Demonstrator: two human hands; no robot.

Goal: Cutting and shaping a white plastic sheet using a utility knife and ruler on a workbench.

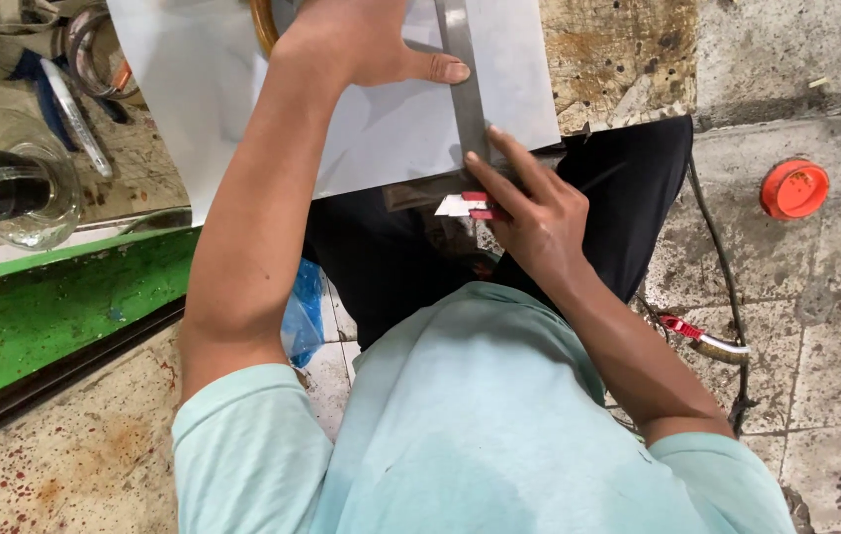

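Pressing flat, the left hand pins a metal ruler onto a white paper sheet lying across the lap. The right hand is closed around a red-and-white utility knife at the ruler's near end.

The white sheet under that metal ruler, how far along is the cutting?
Done: ruler laid on the white sheet, pinned by the left hand. In hand: right hand holds a red cutter at the sheet's near edge. Left: no cut line shows yet.
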